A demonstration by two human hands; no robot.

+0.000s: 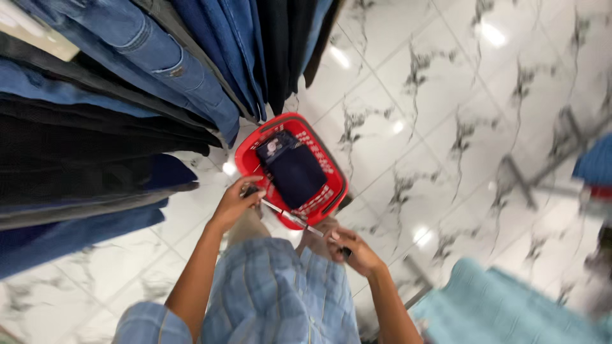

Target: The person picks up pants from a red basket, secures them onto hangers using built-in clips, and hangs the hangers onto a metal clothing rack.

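Both my hands on a slim rod above a red shopping basket, beside a rack of hanging jeans.

At the far left I see the rack of jeans (pixel 127 83), blue and black denim hanging in close rows. My left hand (pixel 234 202) sits just right of it, fingers curled shut around the dark end of the rod (pixel 290 218), which runs slantwise to the right. Just above the rod, on the white marbled floor (pixel 446 95), stands the red basket (pixel 250 153) with a folded dark navy garment (pixel 296 175) lying inside. My right hand (pixel 357 251) pinches the rod's lower right end, though blur hides exactly how the fingers sit. Further right, low down, I see a teal fabric pile (pixel 503 306).
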